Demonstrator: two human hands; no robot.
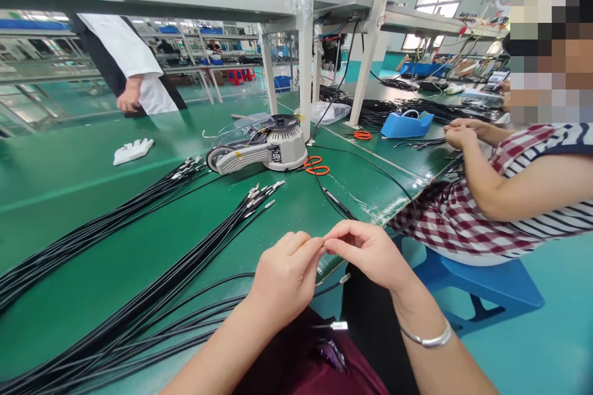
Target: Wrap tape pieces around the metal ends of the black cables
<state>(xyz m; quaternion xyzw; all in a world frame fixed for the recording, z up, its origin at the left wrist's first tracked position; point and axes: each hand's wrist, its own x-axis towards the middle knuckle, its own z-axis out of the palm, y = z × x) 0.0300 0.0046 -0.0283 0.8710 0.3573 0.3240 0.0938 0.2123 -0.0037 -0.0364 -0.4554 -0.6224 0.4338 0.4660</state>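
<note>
My left hand (285, 271) and my right hand (370, 253) meet fingertip to fingertip above the table's near edge. Both are closed in a pinch, and whatever lies between the fingertips is too small and hidden to make out. Several black cables (208, 315) run from the lower left towards and beneath my left hand. Two of their ends show past it: a metal connector (344, 279) below my right hand and another connector (340, 325) above my lap. Farther left on the green table lies a thick cable bundle (185, 265), with silvery connectors at its far end.
A second cable bundle (115, 216) lies farther left. Beyond are a tape dispenser (264, 148), orange-handled scissors (316, 165), a black pen-like tool (338, 202) and a white glove (133, 151). Shelf posts (305, 49) rise behind. A co-worker (500, 191) sits at right on a blue stool (486, 284).
</note>
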